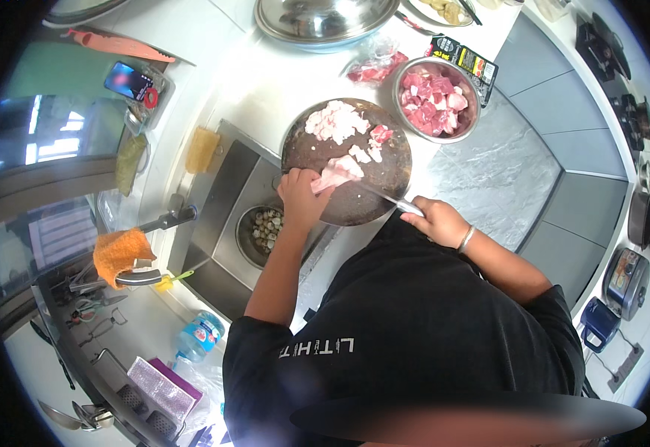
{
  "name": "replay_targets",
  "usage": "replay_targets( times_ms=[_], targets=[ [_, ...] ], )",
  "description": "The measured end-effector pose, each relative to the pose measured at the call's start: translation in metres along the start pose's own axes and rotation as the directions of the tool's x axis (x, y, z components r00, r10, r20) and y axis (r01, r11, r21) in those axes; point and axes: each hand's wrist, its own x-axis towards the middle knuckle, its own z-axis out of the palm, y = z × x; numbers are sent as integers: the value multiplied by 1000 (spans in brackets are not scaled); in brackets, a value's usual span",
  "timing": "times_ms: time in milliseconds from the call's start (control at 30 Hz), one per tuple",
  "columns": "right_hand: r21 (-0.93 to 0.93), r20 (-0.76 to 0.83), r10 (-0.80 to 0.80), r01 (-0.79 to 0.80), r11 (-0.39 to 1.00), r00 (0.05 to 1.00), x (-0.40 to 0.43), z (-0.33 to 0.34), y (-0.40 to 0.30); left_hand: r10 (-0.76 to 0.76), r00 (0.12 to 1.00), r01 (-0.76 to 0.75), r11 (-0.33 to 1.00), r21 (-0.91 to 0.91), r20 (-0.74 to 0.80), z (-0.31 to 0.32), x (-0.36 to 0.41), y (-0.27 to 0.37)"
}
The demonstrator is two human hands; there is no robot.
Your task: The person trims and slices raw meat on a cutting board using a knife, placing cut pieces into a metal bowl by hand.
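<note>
On a round dark chopping board (325,156) lies a pale strip of raw fatty meat (338,172). My left hand (304,194) grips its near left end. My right hand (436,219) is closed around the light handle of a knife (410,208), whose blade points left over the board toward the strip. The blade looks thin and edge-on, and whether it touches the meat I cannot tell. A heap of chopped pale fat (336,121) covers the board's far side, with a few small reddish meat scraps (380,134) to its right.
A steel bowl (396,100) of cut raw meat stands beyond the board's right side, near a plastic bag of meat (378,67). Left is a sink (235,184) holding a bowl of small shell-like pieces (268,226). A lidded pan (325,19) sits at the back.
</note>
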Motion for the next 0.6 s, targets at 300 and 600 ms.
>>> replay_targets(
  times_ms=[300,600],
  targets=[
    [450,229,280,-357,819,932,16,-5,0,70,996,-48,946,-322,57,2,4,-13],
    [249,25,136,-138,959,990,15,-12,-9,-246,894,446,572,-689,375,-14,5,6]
  ],
)
